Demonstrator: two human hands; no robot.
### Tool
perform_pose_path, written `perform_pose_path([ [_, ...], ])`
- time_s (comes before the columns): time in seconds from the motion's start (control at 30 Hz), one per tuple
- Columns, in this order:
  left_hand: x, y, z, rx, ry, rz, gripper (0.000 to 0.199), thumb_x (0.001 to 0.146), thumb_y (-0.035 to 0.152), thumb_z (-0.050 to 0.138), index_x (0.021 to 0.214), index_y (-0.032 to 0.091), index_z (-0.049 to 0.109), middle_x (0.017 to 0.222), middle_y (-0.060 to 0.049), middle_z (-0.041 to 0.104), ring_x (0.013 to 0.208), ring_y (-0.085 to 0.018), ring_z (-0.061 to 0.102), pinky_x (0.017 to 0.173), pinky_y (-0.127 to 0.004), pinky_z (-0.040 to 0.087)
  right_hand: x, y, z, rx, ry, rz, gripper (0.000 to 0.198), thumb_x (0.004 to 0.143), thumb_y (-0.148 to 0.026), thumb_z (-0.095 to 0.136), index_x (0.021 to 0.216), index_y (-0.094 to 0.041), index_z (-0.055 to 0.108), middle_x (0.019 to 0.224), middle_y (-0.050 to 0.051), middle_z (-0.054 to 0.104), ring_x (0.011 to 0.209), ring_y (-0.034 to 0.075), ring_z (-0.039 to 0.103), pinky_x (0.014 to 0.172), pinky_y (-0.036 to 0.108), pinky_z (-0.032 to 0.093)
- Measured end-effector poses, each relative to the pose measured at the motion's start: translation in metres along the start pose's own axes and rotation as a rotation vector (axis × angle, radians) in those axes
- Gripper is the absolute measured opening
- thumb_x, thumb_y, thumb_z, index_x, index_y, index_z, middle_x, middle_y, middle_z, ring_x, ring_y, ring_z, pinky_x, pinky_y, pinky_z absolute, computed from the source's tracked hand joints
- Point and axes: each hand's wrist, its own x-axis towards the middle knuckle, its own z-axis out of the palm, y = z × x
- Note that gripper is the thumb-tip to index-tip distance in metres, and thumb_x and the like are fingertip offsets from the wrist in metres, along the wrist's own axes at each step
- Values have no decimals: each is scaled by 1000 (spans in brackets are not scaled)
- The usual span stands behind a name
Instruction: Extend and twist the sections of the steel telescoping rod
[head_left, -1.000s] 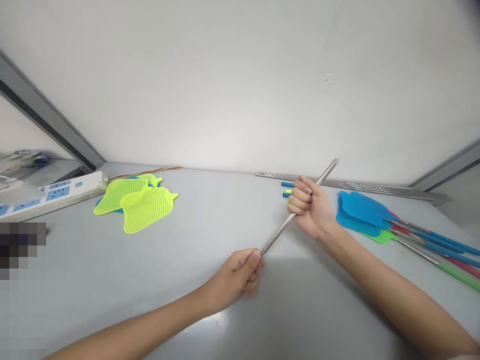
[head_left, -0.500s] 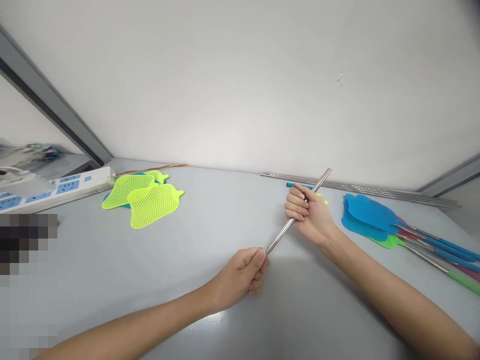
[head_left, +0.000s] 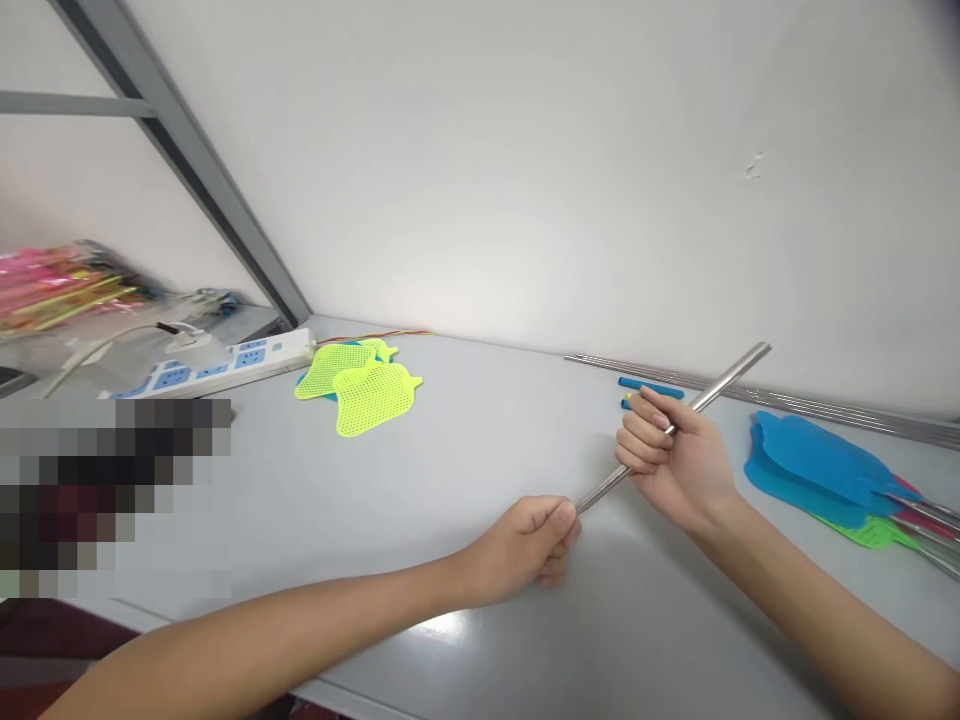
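Note:
My left hand pinches the lower end of a shiny metal rod, and its fingers hide that end. Farther up, my right hand is wrapped round the same rod, whose bare upper end sticks out toward the back right. The rod slants above the grey table. Just behind my right hand lie short blue tubes, partly covered by its fingers. To the right is a pile of fly swatters with a blue head on top and a green head below.
Yellow mesh swatter heads overlap on the left. Behind them is a white power strip with plugs. Thin metal rods lie along the wall. Colourful wrapped bundles lie at far left, beyond a grey frame post.
The view has turned left, so the table things appear farther right. Both hands still grip the rod, which now slants flatter.

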Motion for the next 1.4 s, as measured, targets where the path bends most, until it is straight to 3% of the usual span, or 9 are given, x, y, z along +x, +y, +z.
perform_pose_path([
  [0.27,-1,-2,-2,-40,15,8,31,82,39,30,62,16,35,47,8,23,41,-4,20,43,-21,23,-5,9,5,-18,23,-147,32,77,-28,41,52,-17,25,44,-7,7,37,5,7,34,21,9],
  [0.63,2,0,-3,-85,-11,14,31,83,37,30,62,16,35,47,8,24,40,-4,20,42,-20,24,-5,1,16,-120,-30,-88,29,78,-29,39,53,-16,31,47,-6,12,38,5,11,35,20,14],
  [0.8,4,4,-3,-54,14,35,30,83,36,30,61,16,34,47,8,23,40,-4,21,43,-20,24,-10,-19,22,-221,-48,-57,27,77,-29,40,53,-16,33,48,-5,18,40,6,22,39,21,23],
  [1.13,6,4,-4,-49,17,36,31,83,35,31,59,15,33,49,8,21,41,-4,21,43,-20,23,-23,-93,3,-129,39,-377,22,72,-17,43,56,-18,28,47,-6,18,40,6,17,36,19,24],
  [1.4,6,2,-4,-19,18,34,30,83,34,31,60,15,33,47,8,21,41,-4,22,42,-19,24,-25,-98,1,-128,67,-405,27,71,-15,42,55,-18,21,45,-6,11,37,6,11,32,19,19],
])
